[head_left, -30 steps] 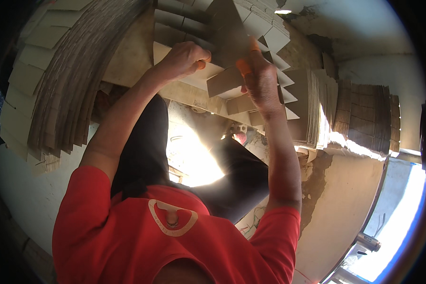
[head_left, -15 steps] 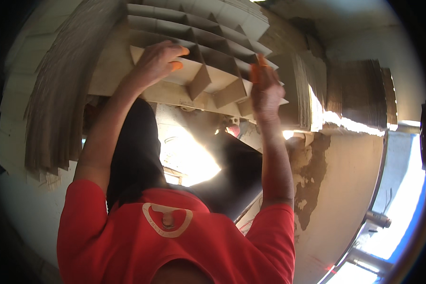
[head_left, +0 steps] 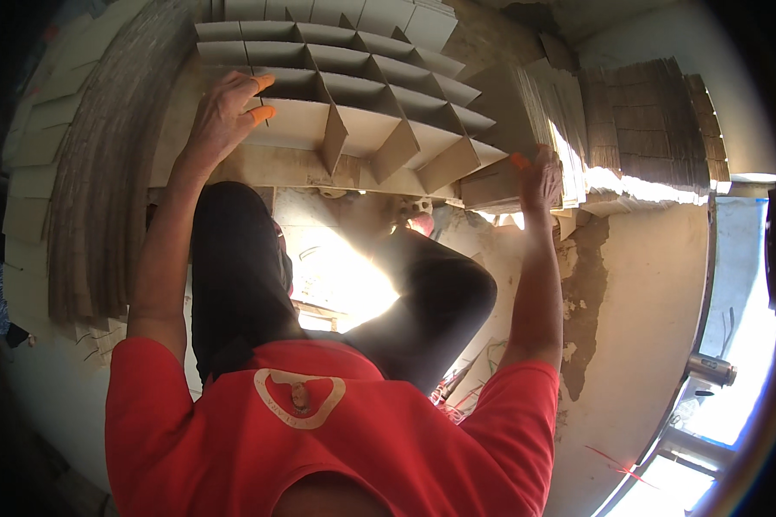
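Observation:
A grid of interlocked cardboard divider strips (head_left: 353, 90) stands on edge on the board before me, open cells facing up. My left hand (head_left: 226, 116), orange covers on thumb and forefinger, is at the grid's near left corner. Its fingertips close on the near end of a thin cross strip (head_left: 265, 119), seen almost edge-on. My right hand (head_left: 541, 179) is beyond the grid's right corner, against the stack of cardboard sheets (head_left: 539, 103). Its fingers are curled, with an orange cover on one; what they grip is hidden.
A tall row of cardboard strips (head_left: 116, 164) leans along the left. More cardboard stacks (head_left: 647, 121) stand at the far right, and pale sheets (head_left: 375, 17) lie behind the grid. The wooden board's front edge (head_left: 302, 168) runs above my bent knees.
My right hand has moved right, from the grid to the sheet stack. My left hand has shifted left, along with the grid. A cross strip now shows at the grid's left side.

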Action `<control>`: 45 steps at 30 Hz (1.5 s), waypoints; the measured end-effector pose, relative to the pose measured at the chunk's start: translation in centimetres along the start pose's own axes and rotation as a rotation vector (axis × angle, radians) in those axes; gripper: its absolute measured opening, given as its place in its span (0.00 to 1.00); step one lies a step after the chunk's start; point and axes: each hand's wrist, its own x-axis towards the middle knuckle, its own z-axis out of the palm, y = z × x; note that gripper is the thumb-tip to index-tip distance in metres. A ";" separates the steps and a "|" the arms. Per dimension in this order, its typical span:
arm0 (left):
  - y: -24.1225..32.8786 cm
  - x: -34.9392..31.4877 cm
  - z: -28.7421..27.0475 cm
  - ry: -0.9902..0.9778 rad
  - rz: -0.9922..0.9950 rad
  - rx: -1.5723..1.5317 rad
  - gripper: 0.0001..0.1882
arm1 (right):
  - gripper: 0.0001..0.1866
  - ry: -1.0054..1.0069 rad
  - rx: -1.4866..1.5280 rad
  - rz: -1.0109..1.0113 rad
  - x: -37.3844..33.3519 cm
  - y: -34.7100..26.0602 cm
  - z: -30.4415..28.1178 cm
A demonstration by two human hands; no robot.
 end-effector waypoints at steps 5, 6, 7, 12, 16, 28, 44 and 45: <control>-0.1 -0.1 -0.3 0.009 -0.053 -0.016 0.20 | 0.21 -0.085 0.014 0.170 0.8 -1.1 -1.3; -0.1 -0.1 -0.3 0.002 -0.050 -0.009 0.21 | 0.20 -0.114 0.005 0.182 1.0 -1.4 -1.8; -0.2 0.0 -0.3 -0.005 -0.046 -0.001 0.22 | 0.19 -0.142 -0.004 0.195 1.2 -1.7 -2.3; -0.7 -0.2 -0.6 0.013 -0.065 -0.012 0.22 | 0.11 0.071 0.507 0.414 1.4 -1.2 -4.4; -2.5 -0.9 -1.7 0.092 -0.024 0.035 0.23 | 0.05 0.359 0.598 0.318 3.1 -5.5 -9.6; -3.5 -1.7 -1.3 0.050 -0.300 -0.492 0.10 | 0.24 -0.026 1.132 -0.384 4.8 -24.7 -14.7; -3.7 -1.5 -0.6 0.064 -0.293 -0.550 0.07 | 0.22 -0.104 0.955 -0.447 5.6 -30.4 -12.6; -3.6 -1.5 -0.6 0.064 -0.302 -0.559 0.07 | 0.22 -0.135 0.974 -0.426 5.6 -30.4 -12.6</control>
